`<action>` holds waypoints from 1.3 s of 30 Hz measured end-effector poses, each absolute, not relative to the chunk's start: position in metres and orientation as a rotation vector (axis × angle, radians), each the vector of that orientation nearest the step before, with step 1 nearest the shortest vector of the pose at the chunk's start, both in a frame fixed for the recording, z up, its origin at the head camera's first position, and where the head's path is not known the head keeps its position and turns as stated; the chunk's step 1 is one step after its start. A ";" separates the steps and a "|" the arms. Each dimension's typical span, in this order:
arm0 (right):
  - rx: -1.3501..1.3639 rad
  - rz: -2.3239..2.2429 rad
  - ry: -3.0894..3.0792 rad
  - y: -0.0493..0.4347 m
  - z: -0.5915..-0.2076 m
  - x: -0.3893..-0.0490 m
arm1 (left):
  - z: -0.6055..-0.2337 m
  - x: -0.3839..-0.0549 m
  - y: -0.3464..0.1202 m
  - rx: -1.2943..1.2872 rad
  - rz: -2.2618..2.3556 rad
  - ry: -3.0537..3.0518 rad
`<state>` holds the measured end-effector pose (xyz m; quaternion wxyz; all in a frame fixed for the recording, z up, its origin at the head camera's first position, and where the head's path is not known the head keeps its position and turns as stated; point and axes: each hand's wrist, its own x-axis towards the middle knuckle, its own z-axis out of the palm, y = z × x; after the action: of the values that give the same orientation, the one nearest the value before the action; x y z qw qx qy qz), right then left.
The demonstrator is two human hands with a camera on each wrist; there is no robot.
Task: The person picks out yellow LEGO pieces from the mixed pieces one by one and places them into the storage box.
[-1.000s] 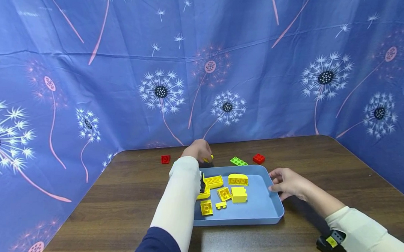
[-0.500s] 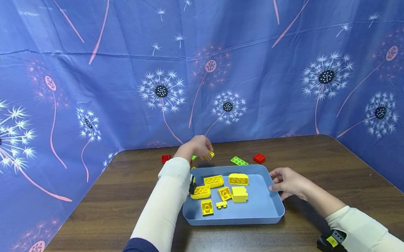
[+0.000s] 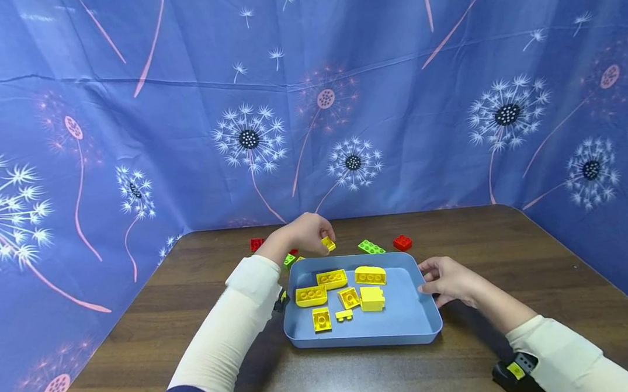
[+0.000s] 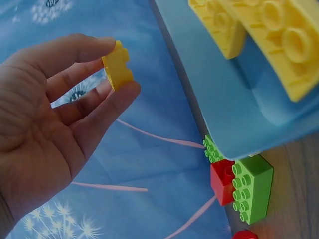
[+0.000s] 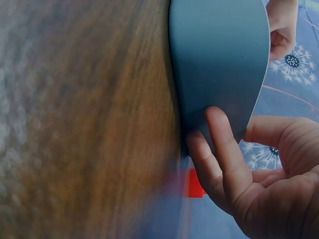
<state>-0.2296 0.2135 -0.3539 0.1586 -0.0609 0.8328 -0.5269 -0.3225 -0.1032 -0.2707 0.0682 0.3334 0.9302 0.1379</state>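
Note:
My left hand (image 3: 306, 232) pinches a small yellow toy brick (image 3: 328, 243) between thumb and fingertips, just beyond the far rim of a blue tray (image 3: 406, 315). In the left wrist view, the brick (image 4: 117, 67) is held by its ends, studs facing the tray. Several yellow bricks lie in the tray, among them a square block (image 3: 372, 299), a rounded brick (image 3: 370, 276) and a tiny piece (image 3: 344, 316). At the tray's right end, my right hand (image 3: 449, 281) grips the wall. The right wrist view shows fingers (image 5: 227, 154) against the wall's outer face and the thumb at the rim.
Behind the tray lie a green brick (image 3: 371, 247) and a red brick (image 3: 402, 243). Near the tray's far left corner are another green brick (image 3: 289, 260) and a red brick (image 3: 256, 244). A blue patterned cloth (image 3: 421, 127) hangs behind the wooden table (image 3: 192, 295).
My left forearm has swung left, uncovering the tray's left end and bricks behind it. The yellow brick stays in my left fingers, now more visible. My right hand has stayed on the tray.

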 end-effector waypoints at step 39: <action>-0.166 -1.500 2.381 0.213 -0.354 -0.231 | -0.315 -0.281 -0.132 0.936 0.145 2.793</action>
<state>-0.2306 0.2135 -0.3540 0.1607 -0.0580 0.8336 -0.5253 -0.2813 -0.1323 -0.3152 0.0962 0.3159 0.9426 0.0491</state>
